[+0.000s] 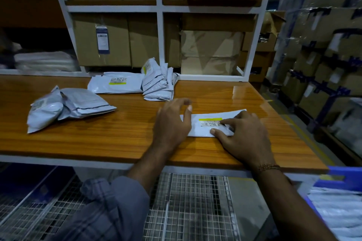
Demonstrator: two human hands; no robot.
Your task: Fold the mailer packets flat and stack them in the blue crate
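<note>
A flat grey mailer packet with a yellow stripe and barcode label lies on the wooden table near its front edge. My right hand presses down on the packet's right part with straight fingers. My left hand hovers over the packet's left end, fingers spread and relaxed, thumb near the top edge. More grey packets lie further back: a loose pair at the left, one flat packet, and a leaning pile. The blue crate sits low at the right, holding stacked packets.
White shelving packed with cardboard boxes rises behind the table. Wrapped box pallets stand at the right. A wire mesh shelf runs below the table front.
</note>
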